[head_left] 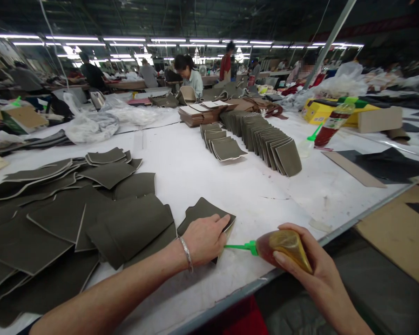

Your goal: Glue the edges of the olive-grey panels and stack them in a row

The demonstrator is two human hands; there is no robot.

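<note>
My left hand (205, 238) lies on a small dark olive leather piece (202, 211) near the table's front edge, fingers curled over it and pressing it down. My right hand (309, 265) is wrapped round a squeeze bottle of amber glue (282, 246) held sideways. Its green nozzle (238, 246) points left and reaches the edge of the piece by my left fingers. A silver bracelet (186, 253) sits on my left wrist.
Several loose olive pieces (73, 214) are heaped at left on the white table (230, 186). A fanned row of pieces (265, 139) and a small stack (223, 146) lie further back. Another glue bottle (331, 123) and yellow box (317, 111) stand at right. Other people work behind.
</note>
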